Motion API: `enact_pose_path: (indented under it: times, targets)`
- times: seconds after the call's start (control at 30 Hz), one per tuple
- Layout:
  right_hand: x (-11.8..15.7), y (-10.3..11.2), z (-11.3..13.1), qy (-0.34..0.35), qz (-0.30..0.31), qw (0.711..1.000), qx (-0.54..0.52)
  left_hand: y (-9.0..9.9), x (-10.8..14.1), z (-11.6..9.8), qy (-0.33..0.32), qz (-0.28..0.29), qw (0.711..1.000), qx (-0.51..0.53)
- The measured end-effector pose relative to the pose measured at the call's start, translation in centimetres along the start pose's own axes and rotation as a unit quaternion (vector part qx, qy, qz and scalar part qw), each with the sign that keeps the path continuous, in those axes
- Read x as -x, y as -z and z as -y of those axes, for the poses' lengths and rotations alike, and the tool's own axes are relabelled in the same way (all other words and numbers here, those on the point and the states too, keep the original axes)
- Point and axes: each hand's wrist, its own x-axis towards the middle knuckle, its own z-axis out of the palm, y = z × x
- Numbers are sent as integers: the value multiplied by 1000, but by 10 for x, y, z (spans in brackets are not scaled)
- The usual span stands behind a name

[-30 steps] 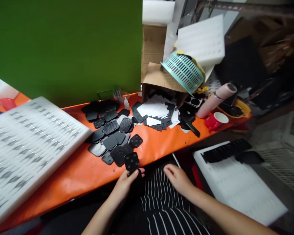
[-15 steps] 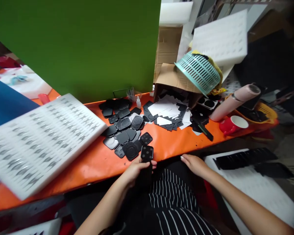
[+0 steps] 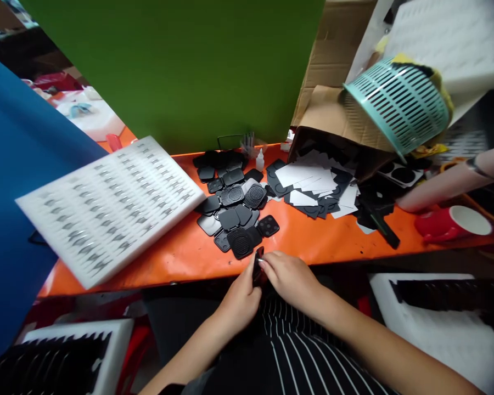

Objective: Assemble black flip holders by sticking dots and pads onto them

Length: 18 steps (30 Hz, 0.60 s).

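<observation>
Close to the table's front edge, my left hand [image 3: 239, 296] grips a black piece [image 3: 257, 266], which is tilted so that its edge faces up. My right hand [image 3: 290, 277] meets it from the right, its thumb and finger pinched at the piece; a small light spot shows there, too small to name. Just beyond my hands lies a pile of black and grey pieces [image 3: 230, 218], some with ridged rings. A dotted black piece [image 3: 268, 225] rests at the pile's right side.
On the orange table [image 3: 214, 262] are a white foam board [image 3: 111, 208] with slots, white and black sheets [image 3: 307, 178], a small bottle [image 3: 259, 160] and a red mug [image 3: 453, 224]. A teal basket [image 3: 399, 104] leans on a cardboard box [image 3: 333, 118].
My right hand has come from the right to the black piece in my left hand. That piece has turned from dotted face up to edge up. The view has shifted.
</observation>
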Motion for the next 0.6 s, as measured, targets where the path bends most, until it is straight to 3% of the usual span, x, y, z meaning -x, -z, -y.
enact_pose_path:
  times: [0.1,0.23,0.4,0.5,0.6]
  targets:
    - [-2,4,0,26,19,999,4,4,3,-4,-29,-7,995,-97]
    - [-7,12,-2,43,61,993,-89,5,8,-7,-33,4,994,-108]
    - [-12,-2,-6,23,91,979,-179,2,12,1,-8,1,995,-103]
    - [-12,-11,-5,18,73,978,-194,1,10,4,14,-9,999,-34]
    - [-15,-12,-1,12,75,969,-235,5,5,2,83,-22,985,146]
